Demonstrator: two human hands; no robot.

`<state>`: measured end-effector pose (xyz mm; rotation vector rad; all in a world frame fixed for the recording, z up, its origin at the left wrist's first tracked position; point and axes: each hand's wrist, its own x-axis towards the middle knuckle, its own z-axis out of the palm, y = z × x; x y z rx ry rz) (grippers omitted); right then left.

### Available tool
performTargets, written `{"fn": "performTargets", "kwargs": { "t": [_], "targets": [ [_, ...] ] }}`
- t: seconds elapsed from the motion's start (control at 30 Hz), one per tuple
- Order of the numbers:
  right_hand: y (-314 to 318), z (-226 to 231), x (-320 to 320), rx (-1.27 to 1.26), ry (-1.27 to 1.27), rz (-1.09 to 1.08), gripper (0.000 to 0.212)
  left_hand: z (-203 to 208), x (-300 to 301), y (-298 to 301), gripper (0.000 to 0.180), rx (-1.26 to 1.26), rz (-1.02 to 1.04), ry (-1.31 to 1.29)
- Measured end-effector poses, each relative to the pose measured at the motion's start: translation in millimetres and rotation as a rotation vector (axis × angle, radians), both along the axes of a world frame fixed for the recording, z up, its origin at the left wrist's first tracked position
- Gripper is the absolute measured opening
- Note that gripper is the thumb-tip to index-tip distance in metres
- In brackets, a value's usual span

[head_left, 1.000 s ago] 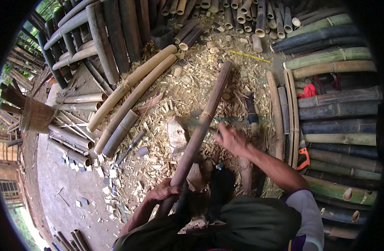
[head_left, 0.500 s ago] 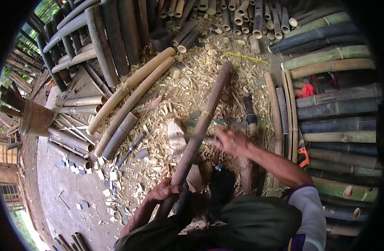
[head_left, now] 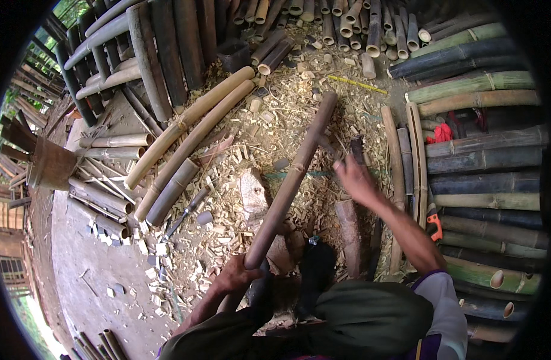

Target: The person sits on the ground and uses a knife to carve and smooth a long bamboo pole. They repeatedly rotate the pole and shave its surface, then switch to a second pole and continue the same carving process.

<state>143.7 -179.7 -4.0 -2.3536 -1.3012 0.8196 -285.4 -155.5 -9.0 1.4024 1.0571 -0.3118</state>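
A long brown bamboo pole (head_left: 281, 198) slants from my lap up toward the far middle. My left hand (head_left: 236, 275) is closed around its near part. To the right of the pole, my right hand (head_left: 354, 178) is raised and smeared by motion, its fingers closed on a chopping knife (head_left: 325, 143). The knife is blurred, and its blade points up and left toward the pole's upper part; whether it touches the pole I cannot tell. A pale, hacked wooden block (head_left: 252, 191) lies beside and partly under the pole, between my feet and the chips.
Wood chips (head_left: 275, 129) cover the ground. Two long bamboo pieces (head_left: 185, 123) lie at the left, near a chisel-like tool (head_left: 188, 211). Stacked bamboo (head_left: 485, 159) lines the right side, with an orange-handled saw (head_left: 434, 225). Cut bamboo tubes (head_left: 371, 30) are piled at the back.
My right hand has moved up and to the right, taking the knife from across the pole's middle toward its far part. My left hand keeps its hold, and the pole has hardly moved.
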Motion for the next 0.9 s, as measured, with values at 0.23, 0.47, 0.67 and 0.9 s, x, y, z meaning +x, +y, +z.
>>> {"fn": "performTargets", "kwargs": {
  "t": [0.23,0.47,0.67,0.9],
  "targets": [
    [-23.4,-13.8,-58.6,0.106,-0.039,0.140,0.038,11.4,22.9,-10.1,0.051,0.195,-0.079,0.067],
    [-29.2,-25.4,-46.8,0.231,-0.277,0.333,0.041,13.5,24.3,-7.6,0.052,0.196,-0.069,0.094],
    [-31.6,-11.0,-81.8,0.627,-0.413,0.744,0.047,-0.9,22.4,-8.7,0.049,0.193,-0.038,0.050],
    [-10.7,8.6,-20.8,-0.011,-0.050,-0.036,0.070,16.3,18.5,-7.7,0.043,0.112,-0.002,0.039]
  ]
}}
